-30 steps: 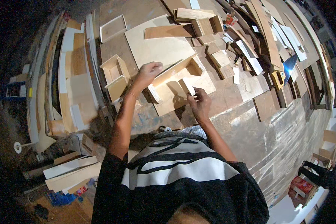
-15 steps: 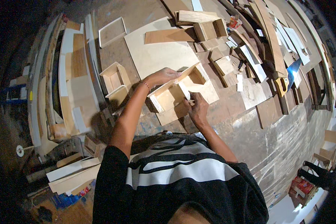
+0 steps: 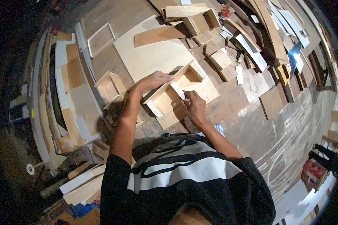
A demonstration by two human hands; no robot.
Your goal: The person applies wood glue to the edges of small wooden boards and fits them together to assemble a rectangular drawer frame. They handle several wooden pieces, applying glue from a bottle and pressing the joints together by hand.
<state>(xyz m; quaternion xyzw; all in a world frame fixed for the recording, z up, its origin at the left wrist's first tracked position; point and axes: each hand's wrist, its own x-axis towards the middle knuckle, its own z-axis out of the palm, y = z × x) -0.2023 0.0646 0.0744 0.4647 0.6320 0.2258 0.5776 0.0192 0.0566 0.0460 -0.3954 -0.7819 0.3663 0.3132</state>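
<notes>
Nearest you, your right hand [image 3: 196, 109] has its fingers bent at the near end of the short board [image 3: 177, 90], which stands inside the open wooden frame [image 3: 161, 95]. Past it, your left hand [image 3: 156, 80] is half curled at the frame's long back wall. I can't tell if either grips. The wood looks light and stiff; thin edges might chip, so pinch the board's flat sides. Beyond lies a pale sheet [image 3: 150, 56].
</notes>
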